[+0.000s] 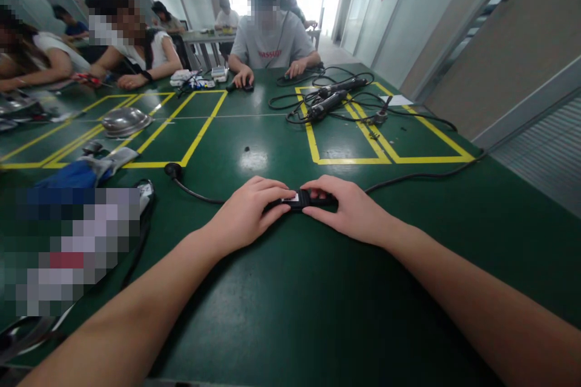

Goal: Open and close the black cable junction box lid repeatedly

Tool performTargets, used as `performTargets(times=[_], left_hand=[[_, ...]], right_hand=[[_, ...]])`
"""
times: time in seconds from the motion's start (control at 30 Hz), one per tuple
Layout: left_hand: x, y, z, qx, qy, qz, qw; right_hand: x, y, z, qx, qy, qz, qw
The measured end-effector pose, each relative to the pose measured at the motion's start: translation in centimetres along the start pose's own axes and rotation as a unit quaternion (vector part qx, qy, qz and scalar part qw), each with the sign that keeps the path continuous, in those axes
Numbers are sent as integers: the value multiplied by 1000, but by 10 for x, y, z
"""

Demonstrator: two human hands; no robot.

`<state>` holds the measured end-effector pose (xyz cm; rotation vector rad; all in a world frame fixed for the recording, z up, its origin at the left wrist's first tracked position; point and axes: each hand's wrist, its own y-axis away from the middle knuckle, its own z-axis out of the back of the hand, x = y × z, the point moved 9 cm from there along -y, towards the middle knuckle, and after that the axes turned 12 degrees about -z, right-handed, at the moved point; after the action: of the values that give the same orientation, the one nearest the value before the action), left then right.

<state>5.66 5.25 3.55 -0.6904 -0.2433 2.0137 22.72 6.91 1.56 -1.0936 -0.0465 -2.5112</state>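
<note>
Both of my hands rest on a small black device (299, 199) with a white label, lying on the green table (290, 290) in front of me. My left hand (247, 213) covers its left end, fingers curled over it. My right hand (345, 208) holds its right end with fingers pressed on top. A black cable (422, 176) runs from the device's right side off toward the table's right edge. Another black cord with a plug (175, 170) leads in from the left.
Yellow tape outlines boxes on the table. Black tools with tangled cables (333, 100) lie in the far right box. A metal bowl-shaped part (124, 121) and a blue cloth (75, 175) sit at left. Several people sit across and to the left.
</note>
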Motion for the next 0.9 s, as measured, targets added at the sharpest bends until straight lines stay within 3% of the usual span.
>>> performTargets(times=[0.33,0.53,0.9], left_hand=[[12,-7,-1,16,62,51,997],[13,-5,-1,16,35,64,997],[-5,-6,-5,22,-24,7,999]], right_hand=[[-5,-11,3,37,-24,-40,998],[-5,-11,0,44,-20,-45,998],[6,2,-4,-14,42,6,999]])
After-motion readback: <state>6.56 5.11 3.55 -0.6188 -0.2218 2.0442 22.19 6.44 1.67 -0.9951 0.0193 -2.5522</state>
